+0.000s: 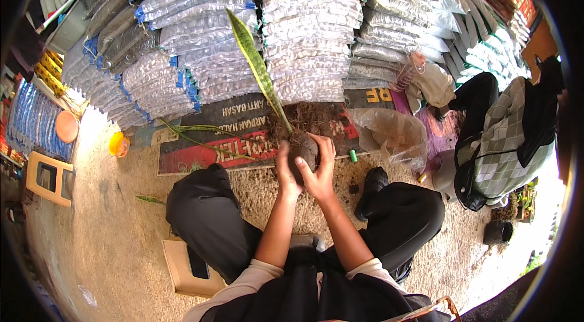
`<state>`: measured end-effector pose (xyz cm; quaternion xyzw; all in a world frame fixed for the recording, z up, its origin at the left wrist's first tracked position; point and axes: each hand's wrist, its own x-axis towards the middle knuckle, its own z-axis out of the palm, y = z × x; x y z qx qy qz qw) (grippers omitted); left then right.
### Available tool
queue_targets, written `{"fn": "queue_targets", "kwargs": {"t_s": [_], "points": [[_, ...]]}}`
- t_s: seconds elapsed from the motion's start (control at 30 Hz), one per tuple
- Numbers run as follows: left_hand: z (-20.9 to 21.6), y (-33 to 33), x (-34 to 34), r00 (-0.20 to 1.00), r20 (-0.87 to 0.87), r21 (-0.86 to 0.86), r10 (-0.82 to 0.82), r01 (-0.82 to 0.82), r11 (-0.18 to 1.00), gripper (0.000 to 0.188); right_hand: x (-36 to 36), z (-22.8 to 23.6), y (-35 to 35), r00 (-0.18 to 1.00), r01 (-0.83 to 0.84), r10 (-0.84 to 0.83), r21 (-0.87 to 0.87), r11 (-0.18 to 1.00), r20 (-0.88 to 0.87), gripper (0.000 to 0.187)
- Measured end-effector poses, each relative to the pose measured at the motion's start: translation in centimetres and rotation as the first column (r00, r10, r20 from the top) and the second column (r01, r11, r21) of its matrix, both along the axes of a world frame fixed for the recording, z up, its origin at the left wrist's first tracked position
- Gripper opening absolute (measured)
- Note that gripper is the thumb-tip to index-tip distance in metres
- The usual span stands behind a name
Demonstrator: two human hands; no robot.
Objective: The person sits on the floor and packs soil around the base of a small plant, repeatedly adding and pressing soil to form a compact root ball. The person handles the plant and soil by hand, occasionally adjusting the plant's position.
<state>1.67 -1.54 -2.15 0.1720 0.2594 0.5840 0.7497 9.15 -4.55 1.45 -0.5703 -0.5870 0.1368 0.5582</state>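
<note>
A snake plant (257, 62) with one tall, yellow-edged green leaf rises from a dark, rounded clump of soil (306, 150) in front of me. My left hand (288, 171) presses against the clump's left side, its fingers slightly blurred. Around the right side curl the fingers of my right hand (320, 167), with the thumb across the near face. Just beyond the clump lies a heap of brown roots and soil (311, 116). Longer cut leaves (213, 130) rest on the printed black-and-red sheet (191, 153) to the left.
Tall stacks of filled clear bags (310, 24) line the far side. A clear plastic bag (392, 136) and a small green cylinder (353, 156) lie to the right. Another person in a checked garment (508, 139) sits there. At left are an orange tub (119, 144) and yellow stool (50, 179).
</note>
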Motion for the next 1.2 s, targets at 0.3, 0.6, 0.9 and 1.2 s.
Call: {"fn": "queue_targets", "kwargs": {"t_s": [0.3,0.6,0.9,1.2], "points": [[1.2,0.3,-0.5,0.972,0.237,-0.135,-0.005,0.038,0.99,0.04,-1.7,1.5,-0.2,0.994,0.033,-0.049,0.162,0.986,0.099,0.031],[0.6,0.5,-0.4,0.978,0.207,-0.122,-0.039,0.065,0.99,0.039,-1.1,0.3,0.4,0.99,0.031,-0.05,0.134,0.99,0.135,0.031],[1.2,0.7,-0.6,0.991,-0.049,0.081,-0.124,0.128,0.989,0.067,-0.1,1.1,0.8,0.904,0.044,-0.049,-0.022,0.999,-0.425,0.057],[3.1,0.4,-0.6,0.987,-0.131,0.03,-0.093,0.097,0.995,0.062,-0.3,1.9,-0.5,0.829,-0.182,0.112,-0.076,0.98,-0.548,0.058]]}}
